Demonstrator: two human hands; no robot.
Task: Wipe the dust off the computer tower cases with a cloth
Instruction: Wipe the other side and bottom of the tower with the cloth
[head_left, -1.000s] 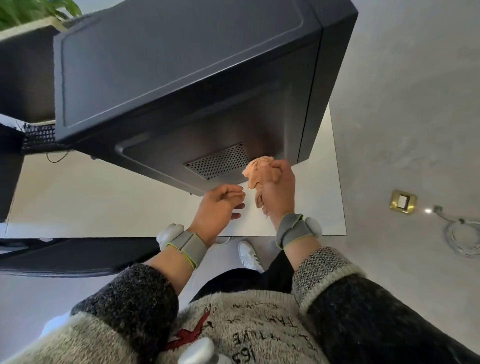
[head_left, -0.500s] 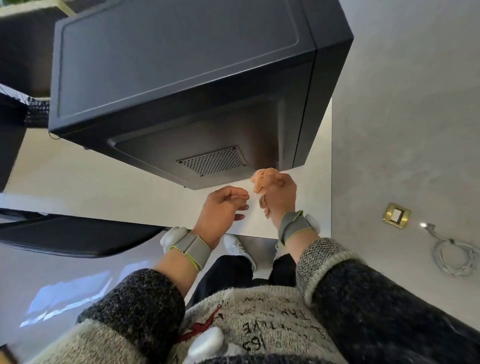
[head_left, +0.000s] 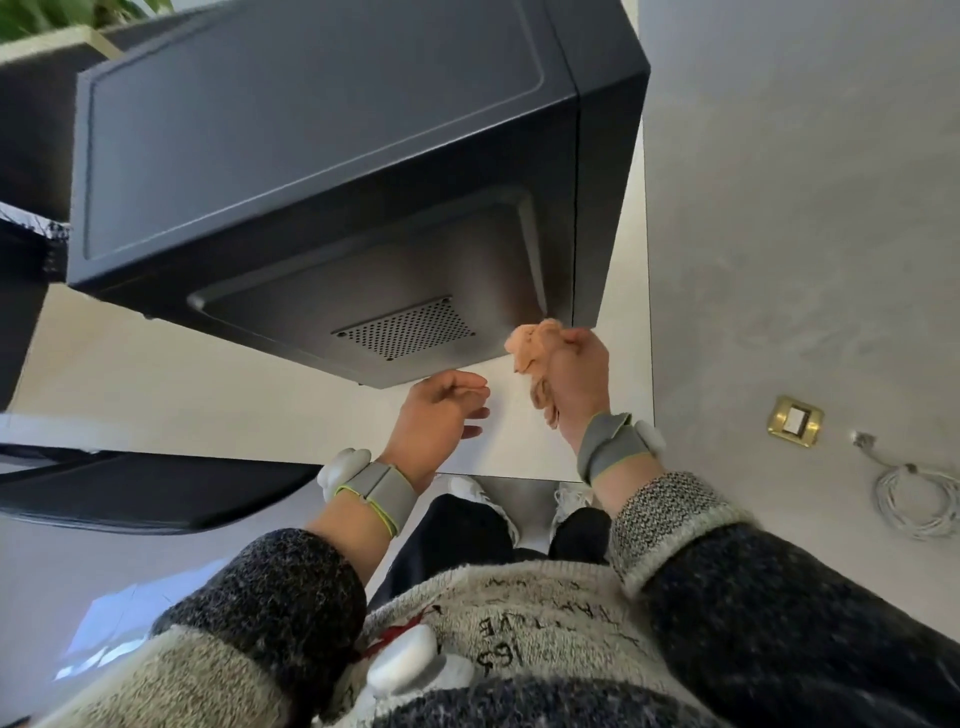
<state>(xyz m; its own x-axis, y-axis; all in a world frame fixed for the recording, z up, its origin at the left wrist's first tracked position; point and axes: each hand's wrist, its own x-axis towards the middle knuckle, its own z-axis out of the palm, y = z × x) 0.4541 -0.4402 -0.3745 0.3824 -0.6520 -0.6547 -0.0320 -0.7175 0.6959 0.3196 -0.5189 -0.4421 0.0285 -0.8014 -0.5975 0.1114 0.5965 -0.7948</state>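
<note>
The right hand (head_left: 579, 382), fist closed around a bunched peach-coloured cloth (head_left: 532, 351), has slid down the near face of the big black metal computer tower case (head_left: 322, 171) over the last second and now sits at that face's lower right corner, around five o'clock from the perforated vent grille (head_left: 405, 328). A second ago the cloth was pressed beside the grille; now only its top edge brushes the panel's bottom rim, so by my reading one downward stroke on this face is finishing and a fresh strip comes next. The left hand (head_left: 441, 410) has barely shifted: fingers loosely curled, holding nothing, hovering just under the case's bottom edge at six o'clock from the grille, and I cannot tell whether it touches. The case itself stands on the white tabletop (head_left: 171, 395), filling the upper middle of the view, its long axis running from nine o'clock to three o'clock, with the narrow end face turned toward three o'clock and the vented panel facing the person. A second dark case (head_left: 31, 130) waits at ten o'clock, seemingly not yet wiped.
</note>
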